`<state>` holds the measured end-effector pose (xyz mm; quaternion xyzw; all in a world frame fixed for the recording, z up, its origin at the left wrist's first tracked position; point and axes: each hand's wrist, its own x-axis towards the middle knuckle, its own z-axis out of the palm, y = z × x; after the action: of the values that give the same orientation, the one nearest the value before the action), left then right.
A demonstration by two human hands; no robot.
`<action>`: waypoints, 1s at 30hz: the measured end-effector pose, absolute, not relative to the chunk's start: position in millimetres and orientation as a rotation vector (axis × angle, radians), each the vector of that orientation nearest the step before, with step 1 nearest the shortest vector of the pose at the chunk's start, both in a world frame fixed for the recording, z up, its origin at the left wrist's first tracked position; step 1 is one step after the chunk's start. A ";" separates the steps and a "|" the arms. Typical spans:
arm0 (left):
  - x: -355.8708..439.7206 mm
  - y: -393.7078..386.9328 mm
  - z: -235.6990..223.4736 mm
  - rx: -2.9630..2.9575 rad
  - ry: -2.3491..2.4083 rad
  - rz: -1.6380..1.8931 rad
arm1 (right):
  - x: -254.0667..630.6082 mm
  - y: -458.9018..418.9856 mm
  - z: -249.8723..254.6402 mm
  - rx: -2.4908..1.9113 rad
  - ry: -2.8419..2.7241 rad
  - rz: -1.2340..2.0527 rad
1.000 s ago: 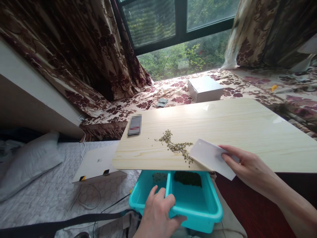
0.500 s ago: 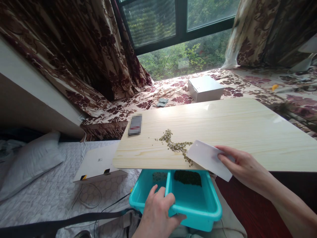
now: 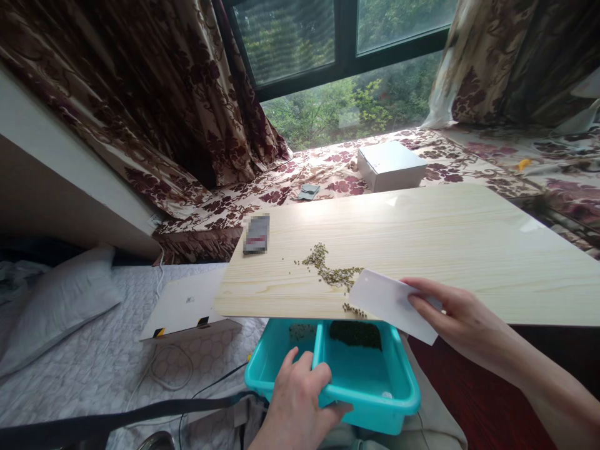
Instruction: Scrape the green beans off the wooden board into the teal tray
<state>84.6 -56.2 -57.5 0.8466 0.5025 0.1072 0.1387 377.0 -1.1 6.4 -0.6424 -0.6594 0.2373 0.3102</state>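
A white plastic scraper (image 3: 387, 301) is pinched between the thumb and fingers of my right hand (image 3: 452, 312). Its far edge meets a scattered trail of small greenish-brown beans or seeds (image 3: 335, 275) on the wood-grain table (image 3: 445, 237). Below the table's front edge sits a turquoise two-compartment bin (image 3: 375, 375). My left hand (image 3: 302, 390) grips its near rim at the divider. Dark green grains (image 3: 356, 335) lie at the back of the right compartment; a few specks show in the left one. A small pale spot rests on the right compartment's floor.
A grey packet (image 3: 256, 235) lies at the table's left end. Beyond the table, a white box (image 3: 392, 165) and a folded cloth (image 3: 308, 192) rest on the window ledge. Left of the table, a flat white carton (image 3: 182, 306) sits on the quilted bed, with cables nearby.
The scraper in my right hand has shifted slightly left. A small cluster of the seeds now sits apart, nearer the table's front edge. My left hand stays on the bin.
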 end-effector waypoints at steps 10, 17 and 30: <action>83.0 -54.8 -52.7 2.425 1.429 0.286 | 382.0 -14.4 12.8 -1.709 -1.706 0.652; 83.6 -54.7 -49.2 2.408 1.421 0.295 | 383.5 -17.4 10.3 -1.695 -1.705 0.709; 81.9 -54.9 -49.4 2.396 1.423 0.303 | 369.4 -4.1 5.5 -1.709 -1.730 0.589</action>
<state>81.9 -54.9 -49.4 0.8424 0.5006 0.1065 0.1685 369.4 -4.1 5.5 -0.6484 -0.6563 0.2235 0.3146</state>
